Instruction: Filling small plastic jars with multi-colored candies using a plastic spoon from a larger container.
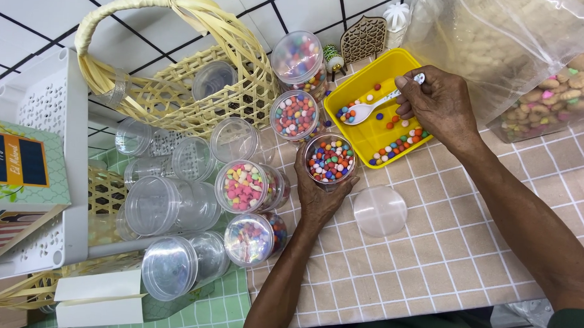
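Clear plastic marks the small round jar [330, 159] at the middle of the frame, open at the top and filled with multicoloured round candies; the left hand [320, 194] is wrapped around it from below, fingers curled on its wall, holding it on the counter [431, 253], which is covered in a beige checked cloth; just right of that hand lies a loose clear round lid [380, 210], flat on the cloth; the right hand [439, 104], upper right of centre, pinches the handle of a white plastic spoon [365, 110], whose bowl rests inside the yellow rectangular plastic tray [356, 88]; scattered coloured candies [399, 143] lie in the tray, most along its lower edge; the two hands are apart, each closed on its own thing; left of the held jar stand several lidded clear jars of candies [295, 113], and further left some empty clear jars [167, 205] lie on their sides; a woven straw basket with a handle [179, 69] sits at upper left; a large clear plastic bag [503, 55] at upper right holds what look like small biscuits, though the film blurs them.
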